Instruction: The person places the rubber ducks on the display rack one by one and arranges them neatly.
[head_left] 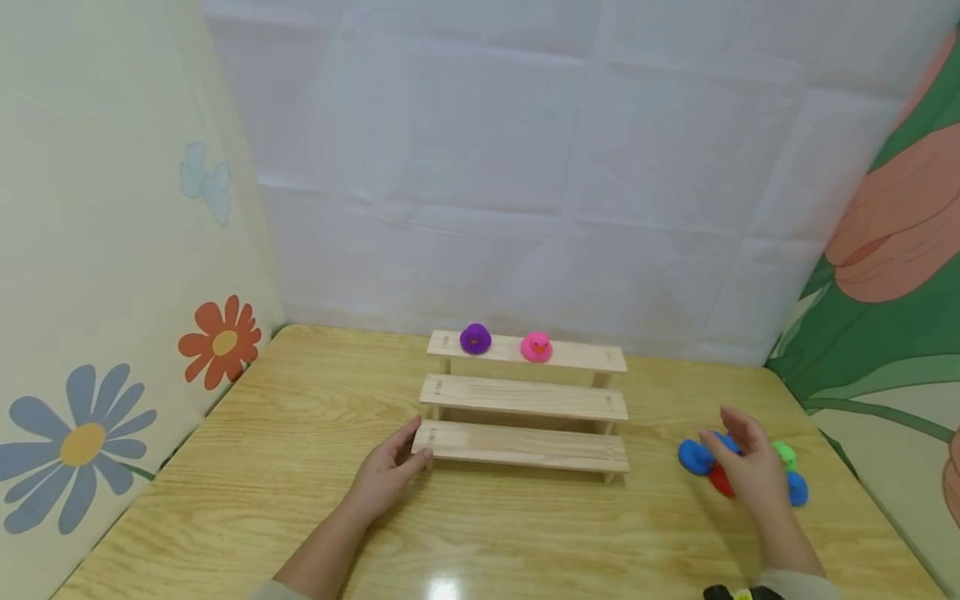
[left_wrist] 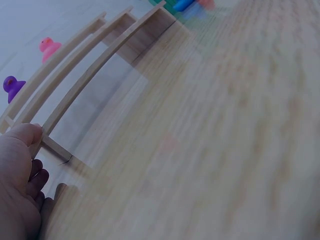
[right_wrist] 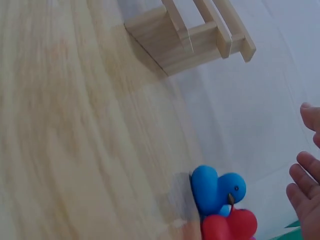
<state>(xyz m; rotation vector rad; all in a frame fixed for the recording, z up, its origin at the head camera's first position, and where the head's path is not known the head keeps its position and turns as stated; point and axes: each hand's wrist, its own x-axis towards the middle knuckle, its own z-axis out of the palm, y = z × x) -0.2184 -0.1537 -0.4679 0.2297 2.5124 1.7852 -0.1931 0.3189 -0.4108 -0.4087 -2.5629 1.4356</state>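
My left hand (head_left: 381, 475) holds the left end of the lowest step of a three-step wooden display rack (head_left: 525, 442), thumb at the front edge. In the left wrist view the thumb lies against that end of the step. On the top step sit a purple rubber duck (head_left: 476, 339) and, right of it, a pink rubber duck (head_left: 537, 347). My right hand (head_left: 757, 475) is over a cluster of rubber ducks, fingers apart and holding nothing. Around it show a blue duck (head_left: 693, 457), a red duck (right_wrist: 225, 227), a green duck (head_left: 785, 454) and another blue duck (head_left: 798, 489), partly hidden by the hand.
Everything stands on a wood-grain table (head_left: 300, 408). A white sheet (head_left: 525, 167) hangs behind it. Panels painted with flowers flank the left and right sides. Something dark with a yellow patch (head_left: 742, 594) is at my right wrist.
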